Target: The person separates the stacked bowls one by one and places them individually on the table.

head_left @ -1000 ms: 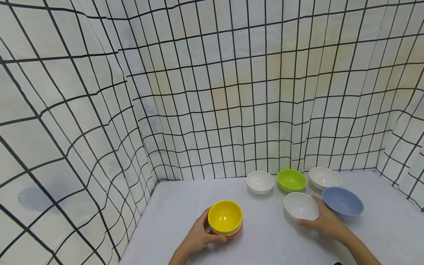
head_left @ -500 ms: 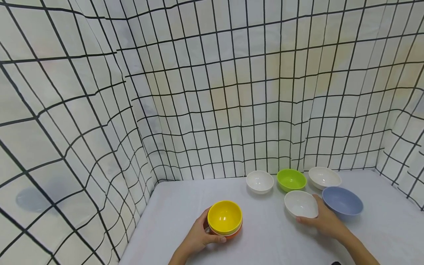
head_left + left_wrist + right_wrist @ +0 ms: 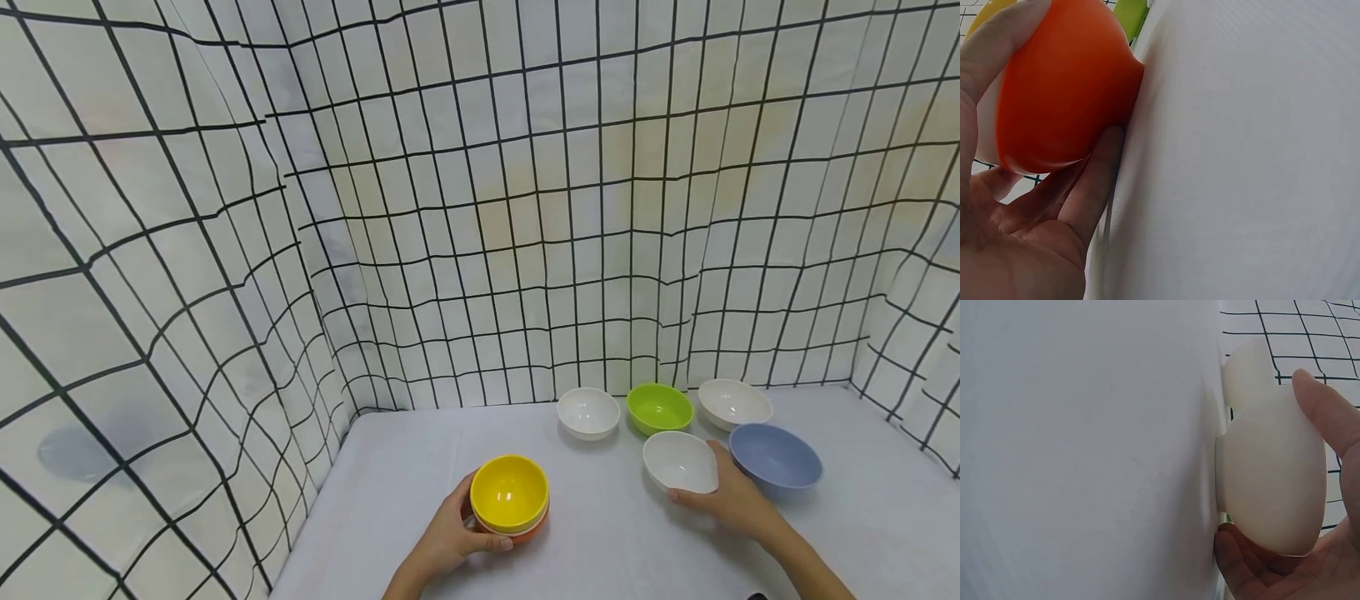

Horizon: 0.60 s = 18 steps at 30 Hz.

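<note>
My left hand (image 3: 452,537) grips a nested stack of bowls standing on the cloth. On top is a yellow bowl (image 3: 510,493); an orange bowl (image 3: 1066,94) is lowest, with a whitish bowl (image 3: 987,128) between them. In the left wrist view the thumb lies over the stack's side and the fingers reach round below. At the right, my right hand (image 3: 735,498) holds a white bowl (image 3: 678,462) by its near right side, thumb in front. The right wrist view shows that bowl's foot at or very near the cloth; contact is hard to tell.
Behind the held white bowl stand a smaller white bowl (image 3: 588,412), a green bowl (image 3: 660,408) and another white bowl (image 3: 735,403). A blue bowl (image 3: 776,455) stands just right of my right hand. Grid-patterned curtains (image 3: 480,208) close off the table's back and sides.
The white bowl in my right hand has shifted very slightly back and left, toward the green bowl. My left hand and its stack stay where they were.
</note>
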{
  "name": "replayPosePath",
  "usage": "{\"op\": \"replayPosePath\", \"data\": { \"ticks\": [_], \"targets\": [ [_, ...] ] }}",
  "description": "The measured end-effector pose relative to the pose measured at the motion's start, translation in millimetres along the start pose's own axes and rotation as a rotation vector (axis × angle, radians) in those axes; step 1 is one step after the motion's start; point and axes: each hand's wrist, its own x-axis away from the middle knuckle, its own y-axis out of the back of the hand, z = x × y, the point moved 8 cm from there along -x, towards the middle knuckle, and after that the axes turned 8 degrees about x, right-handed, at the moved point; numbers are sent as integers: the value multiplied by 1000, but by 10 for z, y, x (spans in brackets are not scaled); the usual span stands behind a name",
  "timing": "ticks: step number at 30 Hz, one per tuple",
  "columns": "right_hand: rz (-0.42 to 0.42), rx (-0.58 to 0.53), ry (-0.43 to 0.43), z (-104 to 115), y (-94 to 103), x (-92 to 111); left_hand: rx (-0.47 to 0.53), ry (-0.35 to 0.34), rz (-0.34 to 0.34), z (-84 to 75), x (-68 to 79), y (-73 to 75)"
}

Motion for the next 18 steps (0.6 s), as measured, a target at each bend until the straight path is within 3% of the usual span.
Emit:
{"op": "replayPosePath", "data": {
  "ticks": [7, 18],
  "targets": [
    [1, 1, -17, -17, -10, 5, -4, -1, -3, -8, 4, -6],
    [-45, 12, 26, 66, 41, 33, 9, -8, 4, -16, 28, -11]
  ]
}}
